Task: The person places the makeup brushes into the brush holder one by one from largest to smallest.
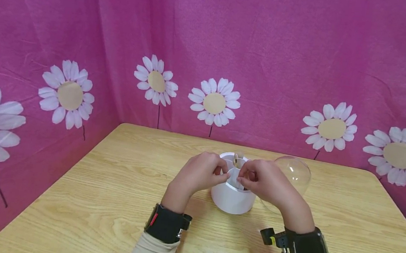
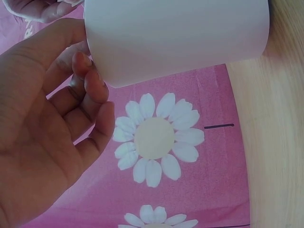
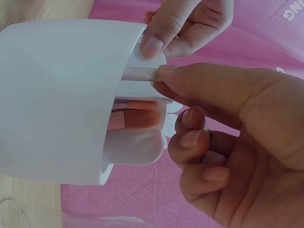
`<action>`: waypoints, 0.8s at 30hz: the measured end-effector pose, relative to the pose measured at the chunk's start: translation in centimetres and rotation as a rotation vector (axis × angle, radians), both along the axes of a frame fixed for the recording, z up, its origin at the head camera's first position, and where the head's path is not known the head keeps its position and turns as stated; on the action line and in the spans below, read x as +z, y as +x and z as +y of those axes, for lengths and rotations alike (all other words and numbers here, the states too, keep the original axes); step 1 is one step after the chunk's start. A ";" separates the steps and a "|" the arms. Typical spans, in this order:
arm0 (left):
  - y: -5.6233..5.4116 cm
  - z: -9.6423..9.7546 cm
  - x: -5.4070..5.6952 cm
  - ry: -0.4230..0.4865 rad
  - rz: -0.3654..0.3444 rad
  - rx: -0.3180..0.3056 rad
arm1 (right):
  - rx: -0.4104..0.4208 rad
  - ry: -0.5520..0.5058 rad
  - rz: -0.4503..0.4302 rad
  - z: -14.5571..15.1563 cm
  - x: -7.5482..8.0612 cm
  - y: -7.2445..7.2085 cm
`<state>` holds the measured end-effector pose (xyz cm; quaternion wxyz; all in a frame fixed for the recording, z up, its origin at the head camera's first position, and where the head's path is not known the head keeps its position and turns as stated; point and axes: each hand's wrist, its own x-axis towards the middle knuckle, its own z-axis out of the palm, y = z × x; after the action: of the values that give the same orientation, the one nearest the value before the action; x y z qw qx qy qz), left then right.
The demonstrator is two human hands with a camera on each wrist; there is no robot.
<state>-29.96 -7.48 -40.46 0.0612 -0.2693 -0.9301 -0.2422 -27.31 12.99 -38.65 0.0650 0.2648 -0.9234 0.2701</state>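
Observation:
A white round brush holder (image 1: 232, 201) with inner dividers stands on the table between both hands. My left hand (image 1: 200, 171) reaches in at its near left rim, where thumb and forefinger pinch a white divider (image 3: 140, 58). From the other side, my right hand (image 1: 266, 180) pinches the end of a slim pale stick-like piece (image 3: 140, 74) between thumb and forefinger; its other fingers are curled loosely. Orange-tipped makeup brushes (image 3: 140, 118) lie in the compartment beside that piece, in the right wrist view. The holder's smooth outer wall (image 2: 180, 38) fills the top of the left wrist view.
A clear dome cover (image 1: 294, 174) stands on the table just behind and right of the holder, partly hidden by my right hand. Light wood tabletop (image 1: 112, 199) stretches around. Pink cloth (image 1: 272, 46) with paper daisies hangs behind and to the left.

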 end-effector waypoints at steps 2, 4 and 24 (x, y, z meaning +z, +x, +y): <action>0.0 0.0 0.0 0.000 0.000 -0.001 | 0.003 0.003 -0.002 -0.1 0.0 0.0; 0.0 0.0 0.0 -0.001 0.002 -0.002 | 0.003 0.007 0.000 -0.1 0.0 -0.1; 0.3 -0.2 0.2 0.006 -0.003 0.000 | -0.015 0.002 -0.004 0.2 0.2 0.0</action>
<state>-29.67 -7.64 -40.26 0.0605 -0.2689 -0.9295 -0.2453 -27.31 13.22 -38.45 0.0646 0.2574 -0.9258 0.2692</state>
